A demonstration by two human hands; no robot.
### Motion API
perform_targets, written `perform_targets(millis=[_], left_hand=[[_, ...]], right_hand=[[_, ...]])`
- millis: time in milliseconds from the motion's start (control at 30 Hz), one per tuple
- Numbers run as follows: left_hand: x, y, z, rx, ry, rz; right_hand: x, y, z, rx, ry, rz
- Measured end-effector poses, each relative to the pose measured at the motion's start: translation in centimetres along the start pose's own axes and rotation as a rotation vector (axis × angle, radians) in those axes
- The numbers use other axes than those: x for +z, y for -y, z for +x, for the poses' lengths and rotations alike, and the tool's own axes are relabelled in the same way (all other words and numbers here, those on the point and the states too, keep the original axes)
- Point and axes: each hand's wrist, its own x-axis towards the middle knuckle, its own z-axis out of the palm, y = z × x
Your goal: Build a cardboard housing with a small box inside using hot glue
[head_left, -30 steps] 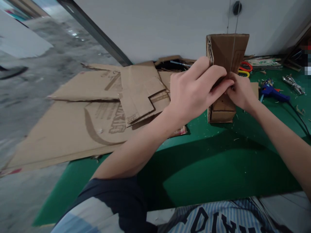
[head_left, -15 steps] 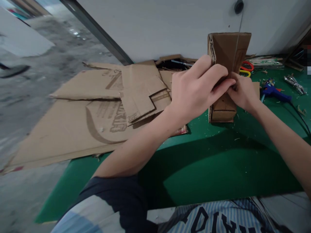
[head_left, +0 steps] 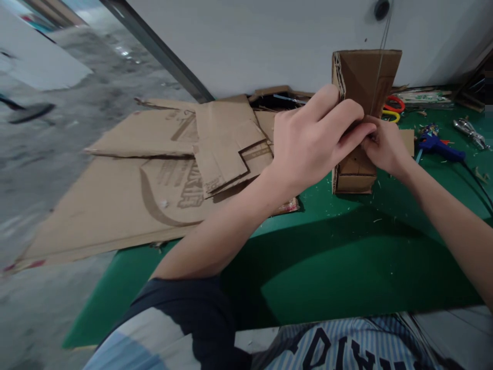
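Observation:
A tall, narrow cardboard box stands upright on the green table, its front face open toward me. Down across that opening runs a thin string, coming from above the top edge of the view to my fingertips. My left hand is closed in a pinch on the string, in front of the box's left wall. My right hand pinches the string too, its fingertips meeting the left thumb and index finger. The exact hold on the string is hidden behind the fingers.
Large flattened cardboard sheets overhang the left end of the green table. Scissors with red and yellow handles, a blue glue gun with its cable, and a clear plastic-like bundle lie at right. A white panel rises behind.
The view has shifted slightly, so everything sits a little further right. Two strands of the string now show near the top. Both hands keep nearly the same pose.

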Motion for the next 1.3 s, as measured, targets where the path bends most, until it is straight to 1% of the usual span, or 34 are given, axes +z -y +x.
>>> perform_targets(millis=[167, 267, 367, 433, 533, 600, 833, 933, 1133, 1300], left_hand=[[0.0, -0.2, 0.0, 0.007, -0.011, 0.016], [0.2, -0.2, -0.1, 0.034, -0.06, 0.048], [0.4, -0.3, -0.1, 0.108, -0.151, 0.13], [0.5, -0.4, -0.2, 0.122, -0.169, 0.164], [0.5, -0.4, -0.2, 0.07, -0.127, 0.146], [0.4, -0.3, -0.3, 0.041, -0.102, 0.12], [0.1, -0.1, -0.3, 0.017, -0.015, 0.002], [0.1, 0.0, -0.3, 0.003, 0.018, -0.03], [0.1, 0.1, -0.2, 0.003, -0.008, -0.015], [-0.3, -0.2, 0.0, -0.03, 0.004, -0.035]], right_hand=[[-0.1, 0.2, 0.2, -0.007, 0.036, 0.009], [-0.2, 0.4, 0.2, 0.014, 0.037, -0.024], [-0.2, 0.4, -0.1, 0.024, -0.007, -0.048], [-0.4, 0.4, -0.2, -0.015, -0.054, -0.05], [-0.6, 0.3, -0.3, -0.067, -0.111, -0.086], [-0.8, 0.3, -0.3, -0.073, -0.116, -0.123], [-1.2, 0.5, 0.3, -0.107, -0.044, -0.163], [-1.1, 0.4, 0.4, -0.109, -0.038, -0.154], [-0.5, -0.1, 0.2, -0.086, -0.054, -0.157], [-0.3, 0.3, 0.1, -0.089, 0.005, -0.168]])
